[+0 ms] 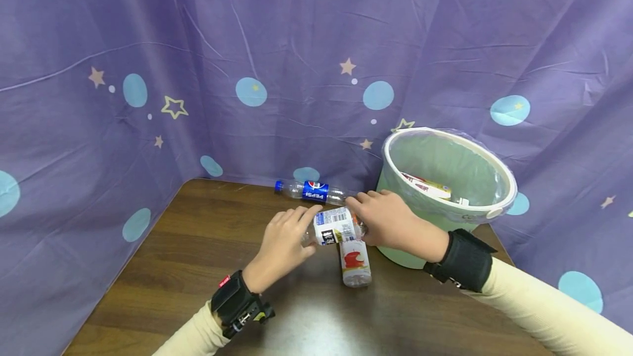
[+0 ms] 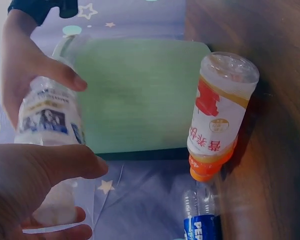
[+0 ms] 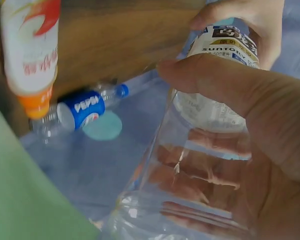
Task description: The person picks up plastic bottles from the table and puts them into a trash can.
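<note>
Left hand [image 1: 287,240]: fingers and thumb were parted and clamped round one end of a clear plastic bottle with a white printed label [image 1: 338,226]
Right hand [image 1: 388,221]: fingers and thumb were curled firmly round the other end, the fingers showing through the clear plastic in the right wrist view
Bottle's place: held above the brown wood-grain table [image 1: 198,268], left of the pale green bin with a white rim [image 2: 140,95]
Bottle's long axis: crosswise and close to level, one end toward the bin, one away; which end bore the mouth could not be told
White-labelled juice bottle with an orange cap [image 1: 355,262]: lay just left of the bin
Blue-labelled Pepsi bottle [image 1: 315,191]: lay left of the bin, its blue cap pointing away from it
</note>
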The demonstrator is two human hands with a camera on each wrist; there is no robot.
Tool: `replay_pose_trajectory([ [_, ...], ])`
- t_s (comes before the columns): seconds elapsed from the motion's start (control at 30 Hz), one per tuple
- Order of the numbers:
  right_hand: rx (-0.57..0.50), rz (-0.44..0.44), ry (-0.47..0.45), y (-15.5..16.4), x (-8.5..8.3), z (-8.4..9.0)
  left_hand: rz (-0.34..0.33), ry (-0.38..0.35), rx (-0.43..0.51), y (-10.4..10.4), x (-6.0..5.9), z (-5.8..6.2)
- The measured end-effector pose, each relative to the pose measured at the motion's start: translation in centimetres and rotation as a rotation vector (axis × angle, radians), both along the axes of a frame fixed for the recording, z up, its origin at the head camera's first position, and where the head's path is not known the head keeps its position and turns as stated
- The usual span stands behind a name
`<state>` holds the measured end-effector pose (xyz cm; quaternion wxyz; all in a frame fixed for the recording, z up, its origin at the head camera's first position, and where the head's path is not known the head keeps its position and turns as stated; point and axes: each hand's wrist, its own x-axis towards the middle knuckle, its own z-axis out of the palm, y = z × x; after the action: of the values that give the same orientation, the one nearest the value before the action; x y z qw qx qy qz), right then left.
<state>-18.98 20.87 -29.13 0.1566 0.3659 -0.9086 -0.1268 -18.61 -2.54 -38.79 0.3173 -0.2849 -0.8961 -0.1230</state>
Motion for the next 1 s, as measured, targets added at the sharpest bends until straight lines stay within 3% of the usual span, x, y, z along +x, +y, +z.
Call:
replay_pose_trajectory([
  [0.2,0.052,0.014,0.047,1.3,0.7,3.1,0.018,-0.009,0.016,-0.5,-0.3,-0.5],
  [0.33,0.076,-0.004,0.044,2.2,1.2,5.3,0.038,-0.045,0.029,-0.9,-0.3,-0.7],
  [0.5,0.051,-0.055,0.041,4.0,1.2,8.1,0.041,-0.035,0.041,-1.3,-0.4,-1.1],
  [0.8,-0.104,-0.282,-0.008,8.5,-0.3,13.1,0.047,-0.030,0.041,-1.7,-0.5,-1.7],
  [1.0,-0.141,-0.405,-0.081,11.7,-2.2,14.9,0.062,-0.043,0.032,-2.0,-0.5,-2.2],
])
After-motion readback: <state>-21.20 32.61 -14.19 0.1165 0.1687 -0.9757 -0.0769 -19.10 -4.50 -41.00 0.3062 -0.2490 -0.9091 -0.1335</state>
